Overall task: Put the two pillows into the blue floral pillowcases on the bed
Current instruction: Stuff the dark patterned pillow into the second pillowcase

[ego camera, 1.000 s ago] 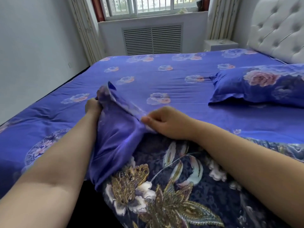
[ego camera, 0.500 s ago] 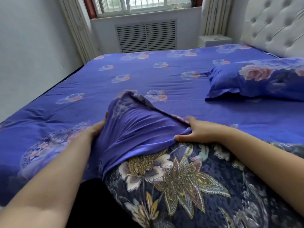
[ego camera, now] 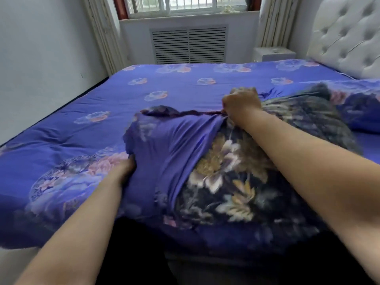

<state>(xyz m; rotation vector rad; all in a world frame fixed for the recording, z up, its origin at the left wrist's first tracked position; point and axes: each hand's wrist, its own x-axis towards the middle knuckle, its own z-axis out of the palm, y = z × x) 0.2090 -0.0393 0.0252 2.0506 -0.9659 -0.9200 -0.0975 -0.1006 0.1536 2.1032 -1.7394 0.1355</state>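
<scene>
A dark navy pillow (ego camera: 236, 182) with gold and white flowers lies at the near edge of the bed, its left end inside a blue floral pillowcase (ego camera: 168, 149). My left hand (ego camera: 125, 167) grips the pillowcase's left side. My right hand (ego camera: 240, 103) is fisted on the pillowcase's upper edge, where the cloth is stretched taut over the pillow. The pillow's right end sticks out uncovered and is lifted. A second pillow (ego camera: 362, 112) in a blue floral case lies at the far right by the headboard, partly hidden behind the dark pillow.
The bed (ego camera: 185, 87) is covered with a blue floral sheet. A white tufted headboard (ego camera: 347, 36) stands at the right, a small white nightstand (ego camera: 273, 54) beside it. A window and a radiator grille (ego camera: 189, 45) are behind, and a wall runs along the left.
My right hand has moved up and to the right, pulling the pillowcase edge further along the pillow. The pillow's right end has risen. My left hand stays on the case's left side.
</scene>
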